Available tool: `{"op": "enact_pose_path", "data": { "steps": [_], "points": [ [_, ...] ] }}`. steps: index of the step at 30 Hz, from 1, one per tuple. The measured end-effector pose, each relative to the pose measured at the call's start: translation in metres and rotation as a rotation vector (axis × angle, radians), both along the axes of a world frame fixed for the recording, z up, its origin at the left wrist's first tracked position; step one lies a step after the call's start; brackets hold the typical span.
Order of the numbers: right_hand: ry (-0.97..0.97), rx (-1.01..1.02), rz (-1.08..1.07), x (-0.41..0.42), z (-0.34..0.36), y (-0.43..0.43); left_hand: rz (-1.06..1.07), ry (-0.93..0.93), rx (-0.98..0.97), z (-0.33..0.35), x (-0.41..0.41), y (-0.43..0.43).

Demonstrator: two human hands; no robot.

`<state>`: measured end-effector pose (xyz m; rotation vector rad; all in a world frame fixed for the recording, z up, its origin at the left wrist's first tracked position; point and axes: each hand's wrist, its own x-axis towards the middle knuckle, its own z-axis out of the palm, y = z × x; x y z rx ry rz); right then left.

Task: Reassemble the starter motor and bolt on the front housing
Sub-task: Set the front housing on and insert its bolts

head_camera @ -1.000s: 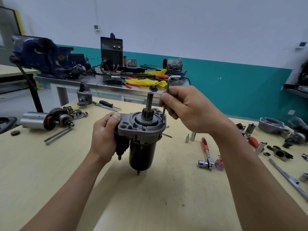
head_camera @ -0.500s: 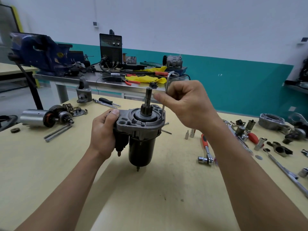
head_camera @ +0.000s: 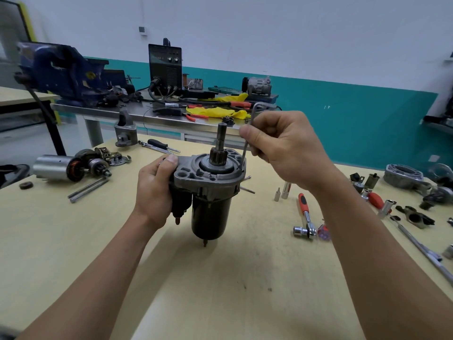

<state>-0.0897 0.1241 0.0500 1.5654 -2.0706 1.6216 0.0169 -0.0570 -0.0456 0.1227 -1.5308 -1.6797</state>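
Left hand (head_camera: pixel 153 192) clamps the upright starter motor (head_camera: pixel 210 192) above the worktop (head_camera: pixel 220 278). Right hand (head_camera: pixel 284 153) pinches a hex key (head_camera: pixel 247 141) at the motor's front housing (head_camera: pixel 208 176).

left hand (head_camera: pixel 153 192) gripping starter motor (head_camera: pixel 210 190) (upright), right hand (head_camera: pixel 284 148) pinching hex key (head_camera: pixel 248 141)

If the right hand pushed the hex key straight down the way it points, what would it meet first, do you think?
Most likely the front housing: the hex key in the right hand already ends at its right rim, apparently in a bolt there, though the bolt head is hidden.
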Motion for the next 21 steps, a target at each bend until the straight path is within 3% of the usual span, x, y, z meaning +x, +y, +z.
{"op": "enact_pose_path", "data": {
  "steps": [5,14,21],
  "points": [
    [-0.033,-0.111,-0.1,0.003,-0.006,-0.007,0.02,-0.006,0.011,0.002,0.0,0.001],
    [-0.087,0.038,0.028,0.003,0.004,0.002,0.03,-0.029,0.013,0.002,0.001,0.001],
    [-0.024,-0.134,-0.168,0.008,-0.004,-0.01,0.017,-0.016,0.003,0.002,0.0,0.002]
  ]
}}
